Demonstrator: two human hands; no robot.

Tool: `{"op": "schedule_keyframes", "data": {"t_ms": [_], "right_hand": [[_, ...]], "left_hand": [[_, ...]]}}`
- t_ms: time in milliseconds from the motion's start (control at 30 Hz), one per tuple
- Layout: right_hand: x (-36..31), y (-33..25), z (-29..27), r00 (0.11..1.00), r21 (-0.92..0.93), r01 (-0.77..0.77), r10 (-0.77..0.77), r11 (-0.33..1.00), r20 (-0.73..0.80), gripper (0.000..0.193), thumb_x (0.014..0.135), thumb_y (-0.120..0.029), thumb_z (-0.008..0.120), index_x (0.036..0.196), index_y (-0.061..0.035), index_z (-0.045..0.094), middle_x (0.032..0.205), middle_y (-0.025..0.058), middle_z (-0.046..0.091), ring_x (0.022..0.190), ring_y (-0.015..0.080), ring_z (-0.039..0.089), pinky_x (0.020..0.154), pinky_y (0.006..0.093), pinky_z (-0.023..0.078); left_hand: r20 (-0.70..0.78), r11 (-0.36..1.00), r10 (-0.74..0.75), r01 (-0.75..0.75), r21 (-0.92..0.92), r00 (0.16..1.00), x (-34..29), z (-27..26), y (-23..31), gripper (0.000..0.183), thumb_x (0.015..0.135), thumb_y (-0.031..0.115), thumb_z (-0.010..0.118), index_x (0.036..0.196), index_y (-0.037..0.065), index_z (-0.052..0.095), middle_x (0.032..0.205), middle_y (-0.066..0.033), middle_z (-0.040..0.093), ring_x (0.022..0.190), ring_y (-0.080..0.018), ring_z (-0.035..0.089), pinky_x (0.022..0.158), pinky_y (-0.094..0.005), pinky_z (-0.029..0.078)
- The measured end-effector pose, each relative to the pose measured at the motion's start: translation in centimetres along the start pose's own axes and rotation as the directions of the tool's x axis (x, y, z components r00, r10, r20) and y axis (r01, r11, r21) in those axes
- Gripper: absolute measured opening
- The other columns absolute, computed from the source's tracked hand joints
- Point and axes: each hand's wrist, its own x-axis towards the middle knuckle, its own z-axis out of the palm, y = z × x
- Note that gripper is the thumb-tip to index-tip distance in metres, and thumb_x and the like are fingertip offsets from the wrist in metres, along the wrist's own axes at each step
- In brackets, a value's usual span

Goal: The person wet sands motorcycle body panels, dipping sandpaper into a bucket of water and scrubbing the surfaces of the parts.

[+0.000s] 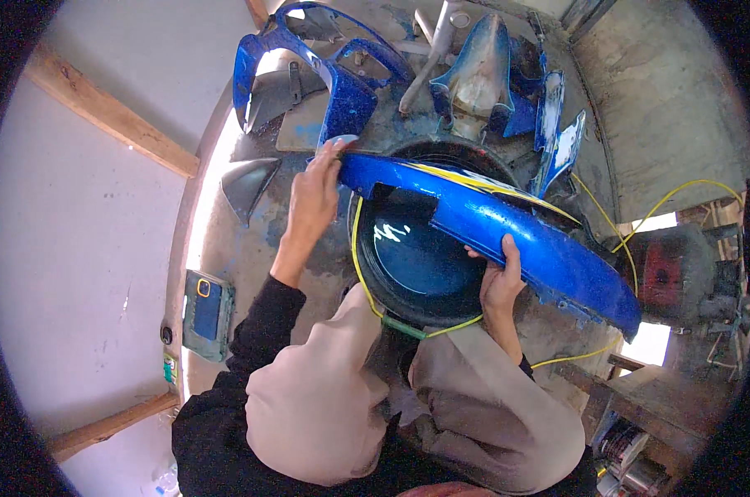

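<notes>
A long curved blue motorcycle body panel point(507, 222), with yellow and white stripes along its upper edge, lies slantwise over a round black tub point(367, 277) of water. It looks wet and glossy. My right hand point(501, 286) grips its lower edge near the middle, thumb on the painted face and fingers partly hidden behind. At the panel's left end is my left hand point(315, 195), its fingers closed over a thin pale grey piece point(342, 141) against the panel. What that piece is cannot be made out.
Behind the tub lie a blue fairing frame point(342, 91), a blue-edged pointed panel point(477, 74) and a dark triangular piece point(249, 186). A phone point(208, 311) rests at left. A yellow cord point(586, 354) runs toward a red and black machine point(665, 269) at right.
</notes>
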Motion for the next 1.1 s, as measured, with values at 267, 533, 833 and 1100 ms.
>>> {"op": "schedule_keyframes", "data": {"t_ms": [267,533,833,1100], "right_hand": [[0.1,0.7,0.3,0.999,-0.010,0.002,-0.002,1.000,-0.049,0.027,0.099,-0.016,0.055,0.110,0.0089,0.056,0.093,0.0213,0.068,0.070,0.0319,0.069,0.068,0.0417,0.060],[0.6,0.6,-0.5,0.999,0.015,0.045,-0.045,0.999,-0.007,0.029,0.100,-0.017,0.054,0.112,0.0090,0.057,0.096,0.0204,0.069,0.073,0.0299,0.070,0.066,0.0396,0.059],[0.7,0.4,0.3,0.999,-0.068,-0.038,0.036,0.997,-0.022,0.036,0.101,-0.021,0.056,0.118,0.0107,0.055,0.107,0.0232,0.068,0.089,0.0349,0.071,0.082,0.0427,0.061],[0.6,0.2,0.2,0.989,-0.063,-0.136,0.139,0.989,0.043,0.040,0.102,-0.025,0.053,0.121,0.0097,0.055,0.106,0.0219,0.069,0.089,0.0313,0.072,0.084,0.0380,0.060]], "left_hand": [[0.253,0.871,0.489,-0.484,-0.084,0.835,-2.5,4.4,6.3,0.045,0.092,0.002,0.052,0.136,0.008,0.056,0.139,-0.0180,0.057,0.134,-0.0348,0.050,0.116,-0.0450,0.036],[0.008,0.997,0.065,-0.065,0.051,0.998,-0.4,-0.5,1.6,0.036,0.100,0.003,0.044,0.132,0.005,0.060,0.140,-0.0190,0.056,0.131,-0.0346,0.053,0.108,-0.0376,0.043],[0.098,0.979,0.197,-0.192,-0.060,0.975,1.6,3.5,3.1,0.040,0.097,0.007,0.051,0.137,0.004,0.053,0.137,-0.0219,0.056,0.129,-0.0379,0.052,0.109,-0.0439,0.043],[0.245,0.789,0.488,-0.543,0.287,0.838,0.2,4.9,4.8,0.041,0.095,0.005,0.052,0.136,0.006,0.054,0.139,-0.0161,0.056,0.129,-0.0375,0.053,0.107,-0.0443,0.045]]}}
